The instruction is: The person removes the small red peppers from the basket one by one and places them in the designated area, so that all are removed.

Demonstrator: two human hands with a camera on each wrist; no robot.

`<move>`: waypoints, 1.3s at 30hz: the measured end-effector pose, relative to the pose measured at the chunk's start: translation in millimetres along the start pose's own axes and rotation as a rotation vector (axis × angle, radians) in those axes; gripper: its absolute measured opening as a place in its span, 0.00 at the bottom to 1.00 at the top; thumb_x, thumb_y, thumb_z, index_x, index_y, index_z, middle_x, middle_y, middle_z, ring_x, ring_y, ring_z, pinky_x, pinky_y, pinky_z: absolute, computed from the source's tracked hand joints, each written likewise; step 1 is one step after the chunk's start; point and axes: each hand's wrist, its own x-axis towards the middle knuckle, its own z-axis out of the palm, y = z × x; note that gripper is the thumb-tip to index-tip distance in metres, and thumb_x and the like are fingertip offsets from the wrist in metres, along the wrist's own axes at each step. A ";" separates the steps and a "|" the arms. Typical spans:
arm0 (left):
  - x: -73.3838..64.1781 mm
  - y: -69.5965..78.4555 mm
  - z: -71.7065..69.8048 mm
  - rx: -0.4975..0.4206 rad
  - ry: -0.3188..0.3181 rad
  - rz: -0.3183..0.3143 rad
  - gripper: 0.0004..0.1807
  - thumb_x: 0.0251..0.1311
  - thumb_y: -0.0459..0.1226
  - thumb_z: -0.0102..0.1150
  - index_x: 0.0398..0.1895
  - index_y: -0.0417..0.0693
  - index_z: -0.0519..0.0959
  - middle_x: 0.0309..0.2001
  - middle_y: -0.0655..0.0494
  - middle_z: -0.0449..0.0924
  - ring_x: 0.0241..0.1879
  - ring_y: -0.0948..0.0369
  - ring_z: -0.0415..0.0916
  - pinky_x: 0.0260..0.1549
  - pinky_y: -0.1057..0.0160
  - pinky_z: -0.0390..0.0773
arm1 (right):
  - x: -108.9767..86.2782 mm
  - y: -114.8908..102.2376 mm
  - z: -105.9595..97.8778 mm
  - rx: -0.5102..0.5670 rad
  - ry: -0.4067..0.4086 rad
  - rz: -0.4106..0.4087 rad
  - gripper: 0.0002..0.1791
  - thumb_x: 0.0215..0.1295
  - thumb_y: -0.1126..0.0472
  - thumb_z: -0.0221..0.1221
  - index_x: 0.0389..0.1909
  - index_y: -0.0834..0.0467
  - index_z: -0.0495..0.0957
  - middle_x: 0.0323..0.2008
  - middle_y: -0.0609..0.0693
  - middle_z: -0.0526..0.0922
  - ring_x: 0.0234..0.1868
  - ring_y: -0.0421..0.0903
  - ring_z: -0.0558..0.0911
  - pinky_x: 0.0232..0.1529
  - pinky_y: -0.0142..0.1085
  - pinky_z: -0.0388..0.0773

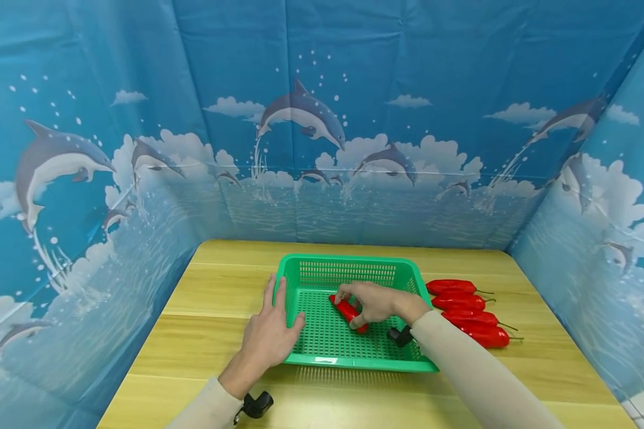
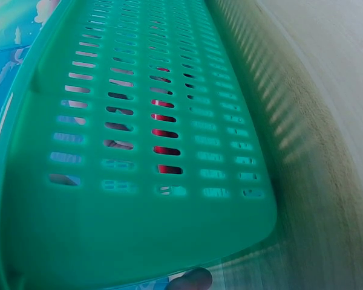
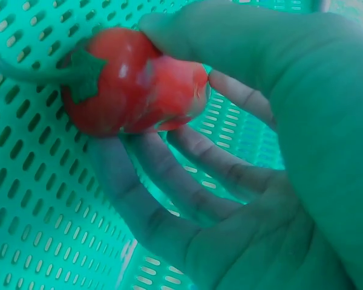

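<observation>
A green plastic basket (image 1: 349, 361) with slotted walls stands on the table. Inside it, my right hand (image 1: 375, 301) holds a red chili pepper (image 1: 346, 309) between thumb and fingers, low over the slotted floor. The right wrist view shows the pepper's rounded, shiny end (image 3: 118, 78) with its green stem pointing left. My left hand (image 1: 268, 336) lies at the basket's left rim, fingers extended and thumb spread toward the inside. Through the slots in the left wrist view, red bits of the pepper (image 2: 164, 133) show.
Several red chili peppers (image 1: 458, 301) with dark stems lie in a stack just right of the basket, partly behind my right sleeve (image 1: 483, 369). The wooden table (image 1: 193, 333) is bordered by a blue dolphin-print curtain (image 1: 354, 208) at the back and sides.
</observation>
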 end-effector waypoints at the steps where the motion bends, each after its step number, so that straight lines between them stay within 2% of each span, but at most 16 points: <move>1: -0.2 -0.1 0.1 -0.001 0.000 0.000 0.53 0.85 0.53 0.63 0.99 0.46 0.47 0.99 0.45 0.39 0.10 0.59 0.64 0.11 0.60 0.67 | -0.2 -0.1 -0.1 -0.003 -0.001 -0.002 0.30 0.73 0.59 0.81 0.72 0.49 0.82 0.73 0.56 0.85 0.59 0.50 0.88 0.63 0.51 0.89; 5: -0.7 -0.2 0.2 -0.006 0.001 0.001 0.53 0.85 0.52 0.63 0.99 0.45 0.47 0.99 0.44 0.39 0.10 0.59 0.64 0.11 0.60 0.67 | -2.1 0.2 -1.0 -0.005 -0.008 -0.001 0.30 0.75 0.61 0.79 0.74 0.48 0.81 0.72 0.57 0.86 0.64 0.53 0.89 0.67 0.55 0.88; 12: 0.7 -0.7 0.4 -0.002 0.005 0.006 0.53 0.84 0.52 0.63 0.99 0.45 0.48 0.99 0.44 0.39 0.11 0.59 0.64 0.11 0.61 0.66 | -5.6 1.9 -2.3 -0.015 -0.019 0.013 0.29 0.77 0.64 0.76 0.73 0.44 0.81 0.70 0.55 0.88 0.62 0.49 0.87 0.66 0.53 0.87; 20: 1.1 -1.0 0.5 0.000 -0.001 0.003 0.53 0.84 0.52 0.63 0.99 0.45 0.47 0.99 0.44 0.39 0.11 0.59 0.63 0.10 0.61 0.66 | -8.0 2.5 -4.1 0.002 -0.016 -0.013 0.30 0.77 0.67 0.72 0.74 0.44 0.81 0.72 0.57 0.86 0.66 0.53 0.88 0.68 0.55 0.87; 34: 1.6 -1.5 1.9 0.016 -0.003 0.002 0.53 0.85 0.53 0.62 0.99 0.46 0.47 0.99 0.45 0.38 0.11 0.59 0.63 0.11 0.60 0.66 | -20.9 2.1 -3.8 0.042 -0.009 -0.070 0.24 0.83 0.63 0.69 0.73 0.43 0.82 0.72 0.55 0.87 0.67 0.57 0.89 0.71 0.61 0.86; 39: 1.2 -1.1 1.6 0.018 -0.004 -0.004 0.53 0.85 0.54 0.62 0.99 0.47 0.47 0.99 0.46 0.38 0.11 0.59 0.63 0.11 0.60 0.66 | -26.1 -0.7 -5.9 0.030 0.008 -0.100 0.23 0.83 0.64 0.69 0.72 0.43 0.82 0.73 0.55 0.87 0.65 0.56 0.89 0.69 0.60 0.87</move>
